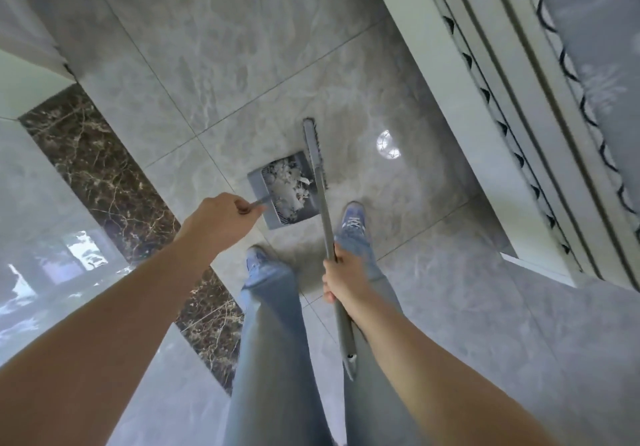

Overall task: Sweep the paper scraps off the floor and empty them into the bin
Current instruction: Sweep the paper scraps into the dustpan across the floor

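1. The paper scraps [290, 185] are small white crumpled and torn bits, heaped together inside a grey dustpan [282, 193]; the pile fills most of the pan's bed and lies against its toothed back wall; the picture is slightly blurred, so single pieces are hard to tell apart.
2. The dustpan is a square grey tray with a raised rim on three sides; it sits on the floor [214, 64] just ahead of the person's feet, its open lip turned toward the broom head [313, 144].
3. The left hand [221, 215] is curled round the top of the dustpan's thin upright handle, fingers wrapped tight.
4. The right hand [341, 277] grips the grey broom pole [323, 203], fingers closed round it; the pole runs down and forward to the long narrow broom head, which lies along the pan's open edge, touching it or just beside it.
5. Two blue shoes [353, 218] stand near the pan, one behind it, one beside the pole.
6. The floor is glossy grey marbled tile with thin grout lines; a dark brown veined strip [104, 168] runs along the left; a pale cabinet base [460, 106] with a scalloped dark trim bounds the right side; between the two lies a broad stretch of open tile ahead of the pan.
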A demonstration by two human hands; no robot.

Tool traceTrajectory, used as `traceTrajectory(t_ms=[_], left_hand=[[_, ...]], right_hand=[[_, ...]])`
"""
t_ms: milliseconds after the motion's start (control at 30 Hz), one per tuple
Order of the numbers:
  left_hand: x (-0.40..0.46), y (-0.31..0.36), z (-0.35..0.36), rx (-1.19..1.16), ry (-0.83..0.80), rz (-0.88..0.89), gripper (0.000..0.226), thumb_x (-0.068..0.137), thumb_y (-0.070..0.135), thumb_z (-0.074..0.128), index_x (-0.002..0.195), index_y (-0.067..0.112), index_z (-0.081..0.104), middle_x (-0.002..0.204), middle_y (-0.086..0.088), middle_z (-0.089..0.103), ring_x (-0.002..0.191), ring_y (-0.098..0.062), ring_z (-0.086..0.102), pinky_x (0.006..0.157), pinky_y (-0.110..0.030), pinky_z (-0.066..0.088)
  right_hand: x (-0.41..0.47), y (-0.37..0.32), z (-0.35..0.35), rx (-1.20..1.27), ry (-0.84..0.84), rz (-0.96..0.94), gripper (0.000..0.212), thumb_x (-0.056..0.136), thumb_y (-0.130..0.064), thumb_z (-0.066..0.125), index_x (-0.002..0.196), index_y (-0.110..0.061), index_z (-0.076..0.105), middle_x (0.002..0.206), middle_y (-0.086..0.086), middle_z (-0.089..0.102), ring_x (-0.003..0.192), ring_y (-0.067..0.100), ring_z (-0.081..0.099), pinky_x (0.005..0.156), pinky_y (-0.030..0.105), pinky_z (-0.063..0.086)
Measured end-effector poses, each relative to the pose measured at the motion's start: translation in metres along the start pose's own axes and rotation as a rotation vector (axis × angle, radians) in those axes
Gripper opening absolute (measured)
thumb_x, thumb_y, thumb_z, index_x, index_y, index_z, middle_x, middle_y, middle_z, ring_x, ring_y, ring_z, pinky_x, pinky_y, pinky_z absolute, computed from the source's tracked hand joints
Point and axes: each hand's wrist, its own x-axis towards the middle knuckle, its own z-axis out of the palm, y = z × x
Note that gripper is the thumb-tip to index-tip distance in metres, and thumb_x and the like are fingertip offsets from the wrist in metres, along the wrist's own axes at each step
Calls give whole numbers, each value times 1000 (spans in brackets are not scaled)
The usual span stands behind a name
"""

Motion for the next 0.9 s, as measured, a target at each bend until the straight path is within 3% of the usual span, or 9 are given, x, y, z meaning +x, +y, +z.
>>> traceTrajectory(t_ms=[133,267,333,400,467,567,700,767,900], left_hand=[[10,45,-5,-122,10,-67,41,93,60,49,72,27,64,64,-11,64,56,-27,62,53,-33,56],[32,96,-12,-231,40,-80,43,93,54,53,87,16,71,64,-11,61,53,-29,57,48,-26,43],[44,122,-16,-252,53,-71,43,93,53,54,91,14,72,66,-13,60,54,-29,56,48,-26,42],[56,142,-20,-247,66,-74,40,93,52,55,90,16,71,66,-13,60,54,-29,55,49,-27,43],[65,157,-23,-231,67,-67,40,94,52,55,90,16,70,68,-14,61,57,-32,58,50,-28,44],[76,175,-27,-222,74,-86,40,94,53,55,93,15,69,68,-13,61,58,-34,59,52,-29,44],[77,187,-32,-182,72,-93,34,96,48,55,86,17,65,61,-7,56,47,-27,54,46,-26,41],[73,186,-33,-171,83,-100,34,97,43,54,80,15,63,58,-5,53,45,-25,53,44,-24,41],[68,186,-34,-160,100,-98,35,98,37,53,83,12,72,54,-6,52,47,-27,53,49,-27,47]], right_hand=[[26,-31,-80,-4,67,29,22,97,-17,41,82,-27,55,50,-2,41,31,13,37,38,22,30],[66,-75,-168,-190,155,-88,27,87,-4,36,78,-22,54,46,1,43,34,19,41,41,27,38],[89,-100,-206,-337,197,-106,34,86,-1,35,97,-21,60,51,5,52,38,21,50,45,30,47],[113,-128,-236,-450,222,-72,44,89,2,36,124,-14,58,48,7,57,35,18,54,43,24,47],[135,-152,-258,-468,228,-48,44,92,2,38,132,-6,54,44,7,57,26,13,50,36,21,44],[165,-165,-264,-440,197,32,39,96,1,39,133,0,52,32,4,52,18,10,43,24,15,32],[159,-142,-228,-403,82,43,48,90,5,42,135,-8,51,73,15,62,35,19,56,43,29,52],[140,-120,-219,-386,8,54,57,89,6,41,142,-15,46,84,13,63,44,23,57,43,31,49],[106,-90,-228,-17,-98,150,49,97,-2,38,135,-29,49,57,5,39,33,13,32,37,20,26]])
